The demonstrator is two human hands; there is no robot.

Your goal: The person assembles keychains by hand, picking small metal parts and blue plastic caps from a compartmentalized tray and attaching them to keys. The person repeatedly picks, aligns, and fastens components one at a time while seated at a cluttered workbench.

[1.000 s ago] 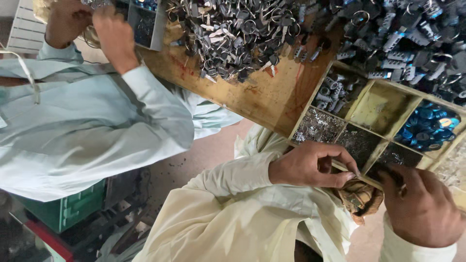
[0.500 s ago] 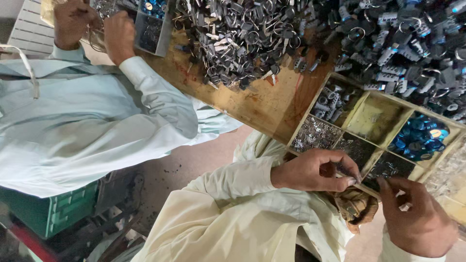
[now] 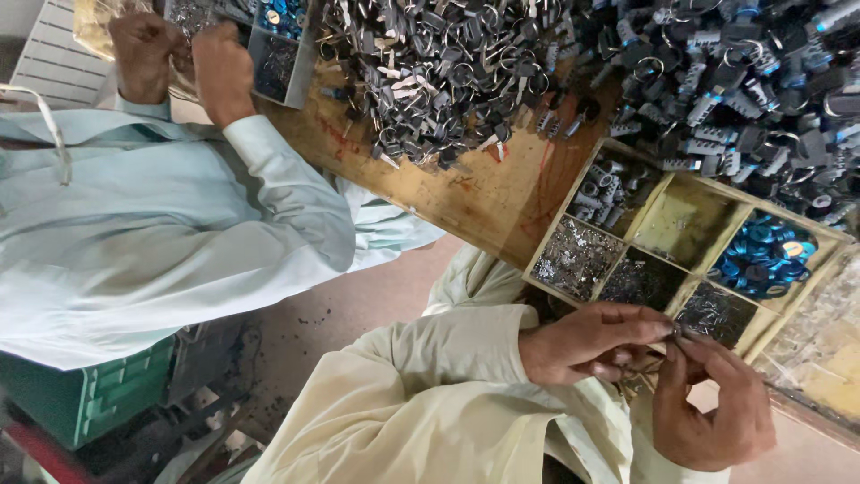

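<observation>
My left hand [image 3: 587, 345] and my right hand [image 3: 717, 417] meet fingertip to fingertip just below a wooden compartment tray [image 3: 667, 193]. Both pinch a small metal part [image 3: 678, 334] between thumb and fingers. My cream sleeve [image 3: 430, 376] runs in from the lower left. The tray's compartments hold small silver parts [image 3: 578, 260], dark parts [image 3: 708, 309], blue round caps [image 3: 766, 260] and grey pieces [image 3: 600, 193]; one compartment [image 3: 685, 220] shows its bare bottom. What lies under my hands is mostly hidden.
On the wooden table [image 3: 484, 193] lie a heap of grey metal key-ring parts [image 3: 439, 63] and a pile of dark plastic pieces [image 3: 743, 81]. A co-worker in a pale blue shirt [image 3: 152, 242] works with both hands [image 3: 179, 54] at another tray. A green crate [image 3: 90, 394] stands below.
My right hand has moved up to my left, and the fingertips now touch around the small part. The co-worker's hands stay at the far tray.
</observation>
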